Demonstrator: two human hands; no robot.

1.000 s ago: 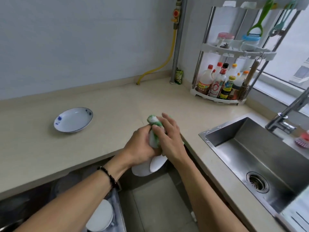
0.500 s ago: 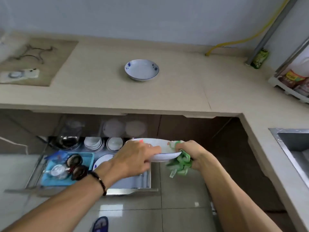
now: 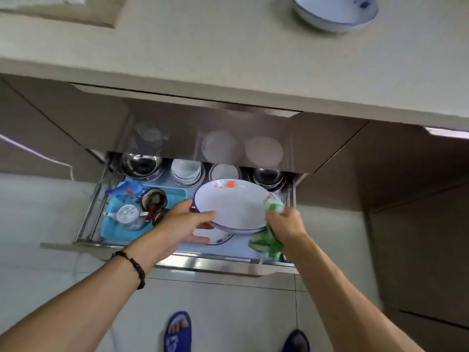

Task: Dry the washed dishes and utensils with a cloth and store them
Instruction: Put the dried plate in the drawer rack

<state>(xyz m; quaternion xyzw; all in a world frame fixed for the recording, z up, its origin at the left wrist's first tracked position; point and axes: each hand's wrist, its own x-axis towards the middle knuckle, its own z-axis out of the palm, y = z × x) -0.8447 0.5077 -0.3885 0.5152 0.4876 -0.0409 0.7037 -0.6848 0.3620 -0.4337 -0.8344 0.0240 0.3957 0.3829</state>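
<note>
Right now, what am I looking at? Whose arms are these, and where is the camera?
The camera sits on a person's head and looks down, so you see their own two arms. The left hand grips a white plate with a little red flower pattern. The right hand grips a green and white cloth against the plate's edge. Below is an open drawer holding bowls, plates and a blue tray. Up on the counter sits a blue and white bowl.

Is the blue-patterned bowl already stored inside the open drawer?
No, the blue-patterned bowl sits on the countertop, above the open drawer.
</note>
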